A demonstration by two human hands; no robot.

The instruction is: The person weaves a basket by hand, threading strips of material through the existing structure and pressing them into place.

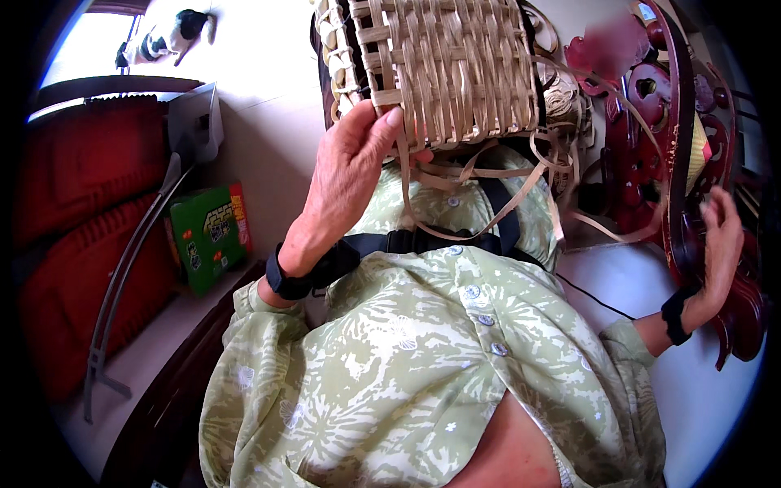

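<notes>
A woven basket (451, 65) of pale tan flat strips lies at the top centre, above my lap. My left hand (350, 159) grips its lower left edge, thumb on the weave beside a hanging strip; the fingertips behind are mostly hidden. Loose strips (512, 203) loop down from the basket over my lap and toward the right. My right hand (720, 248) is raised at the far right beside a carved dark-red wooden chair (679, 106), fingers apart and slightly bent, with nothing visible in them. A bundle of coiled strips (561, 98) sits just right of the basket.
A black-and-white dog (163, 41) is on the pale floor at the upper left. Red padded pieces (89, 268), a bent grey metal frame (130, 276) and a green printed box (203, 244) stand at the left. Dark wood (154, 415) curves along my left side.
</notes>
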